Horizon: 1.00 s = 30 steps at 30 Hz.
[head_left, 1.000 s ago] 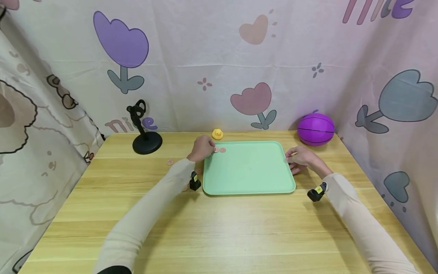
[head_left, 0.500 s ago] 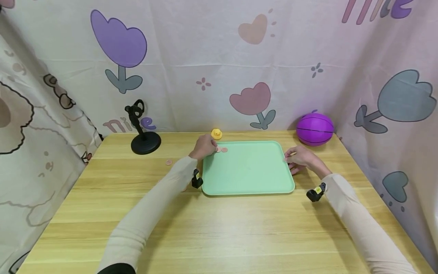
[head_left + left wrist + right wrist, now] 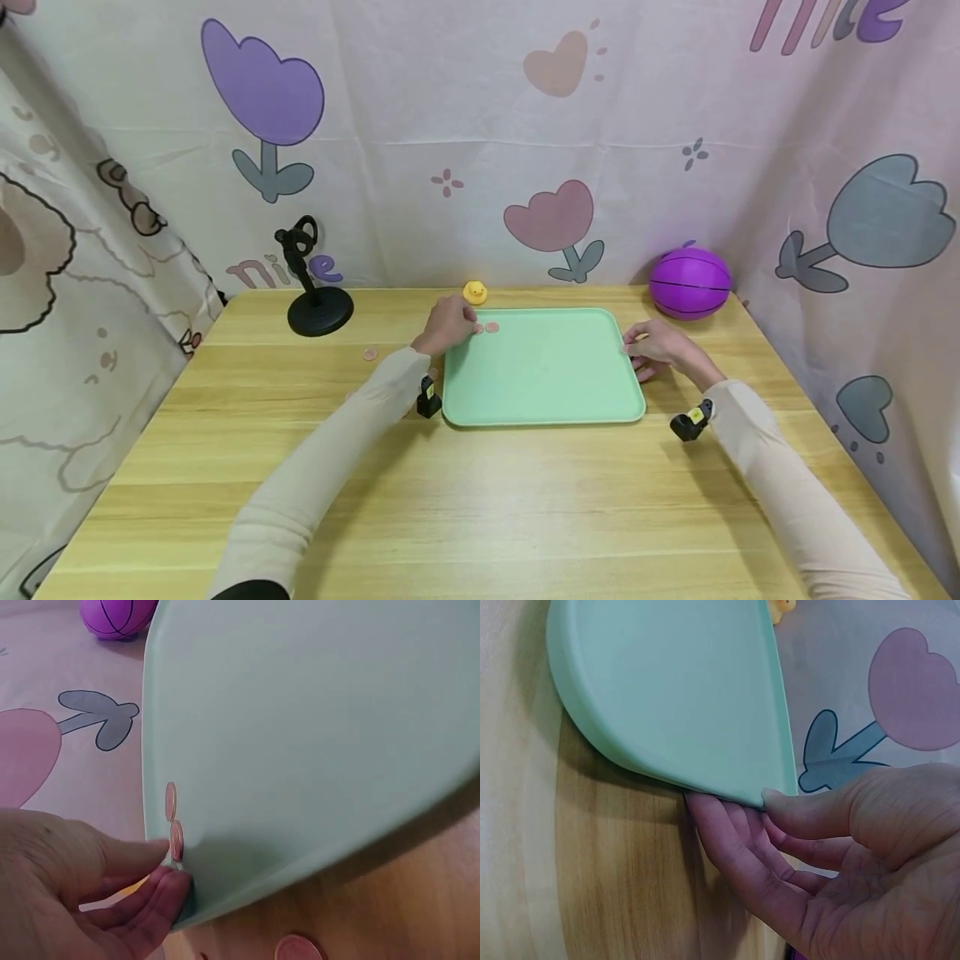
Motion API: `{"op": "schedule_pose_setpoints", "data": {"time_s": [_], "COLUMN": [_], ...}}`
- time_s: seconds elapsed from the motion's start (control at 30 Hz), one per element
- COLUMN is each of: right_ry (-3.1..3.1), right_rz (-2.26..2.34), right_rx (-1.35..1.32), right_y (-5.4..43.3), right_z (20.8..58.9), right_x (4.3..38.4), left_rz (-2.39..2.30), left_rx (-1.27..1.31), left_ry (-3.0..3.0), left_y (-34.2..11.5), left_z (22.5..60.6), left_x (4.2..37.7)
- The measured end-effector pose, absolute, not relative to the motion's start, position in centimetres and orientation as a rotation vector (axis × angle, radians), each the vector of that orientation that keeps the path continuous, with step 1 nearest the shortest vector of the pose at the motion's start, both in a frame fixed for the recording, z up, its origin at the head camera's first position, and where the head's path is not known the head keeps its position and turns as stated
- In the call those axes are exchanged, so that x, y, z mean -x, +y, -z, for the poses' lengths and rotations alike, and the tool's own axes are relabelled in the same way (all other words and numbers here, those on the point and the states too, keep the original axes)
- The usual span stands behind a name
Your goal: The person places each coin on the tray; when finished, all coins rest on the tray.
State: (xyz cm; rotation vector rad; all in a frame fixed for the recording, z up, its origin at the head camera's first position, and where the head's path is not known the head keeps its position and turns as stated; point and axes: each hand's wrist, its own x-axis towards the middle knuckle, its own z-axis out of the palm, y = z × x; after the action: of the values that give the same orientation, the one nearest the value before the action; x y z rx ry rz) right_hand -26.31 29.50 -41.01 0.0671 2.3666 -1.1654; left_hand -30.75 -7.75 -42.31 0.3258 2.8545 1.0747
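A pale green tray (image 3: pixel 547 375) lies on the wooden table. Two copper-coloured coins sit side by side near its far left corner: the outer coin (image 3: pixel 492 327) and the nearer coin (image 3: pixel 177 840). My left hand (image 3: pixel 446 323) reaches over that corner, thumb and fingertips pinching at the nearer coin, whose lower edge they partly cover. At the tray's right side, my right hand (image 3: pixel 658 346) grips the rim. In the right wrist view its thumb (image 3: pixel 776 806) lies on the rim and the other fingers reach against the edge from below.
Loose coins lie left of the tray, one coin (image 3: pixel 371 354) in plain sight and others partly behind the left sleeve. A yellow toy duck (image 3: pixel 475 292) sits behind the tray. A black stand (image 3: pixel 320 311) is back left, a purple ball (image 3: pixel 690 283) back right, against a printed curtain (image 3: pixel 420 100).
The two coins have shifted slightly right along the tray, the left hand moving with them. My right hand has stayed on the rim.
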Motion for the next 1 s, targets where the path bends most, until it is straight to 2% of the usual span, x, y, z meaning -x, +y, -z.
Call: {"op": "schedule_pose_setpoints", "data": {"time_s": [0.6,0.83,1.0], "right_ry": [2.369,2.339,2.340], "right_rz": [1.166,1.182,1.181], "right_rx": [-0.074,-0.065,-0.065], "right_y": [29.3,29.3,29.4], "right_z": [40.8,40.7,40.6], "right_x": [26.1,25.7,25.9], "left_rz": [-1.067,-1.154,-1.174], "left_rx": [-0.444,-0.503,-0.452], "left_ry": [2.841,2.846,2.855], "left_y": [-8.8,-12.0,-15.0], "left_z": [42.1,41.1,40.4], "left_x": [30.8,30.3,30.2]}}
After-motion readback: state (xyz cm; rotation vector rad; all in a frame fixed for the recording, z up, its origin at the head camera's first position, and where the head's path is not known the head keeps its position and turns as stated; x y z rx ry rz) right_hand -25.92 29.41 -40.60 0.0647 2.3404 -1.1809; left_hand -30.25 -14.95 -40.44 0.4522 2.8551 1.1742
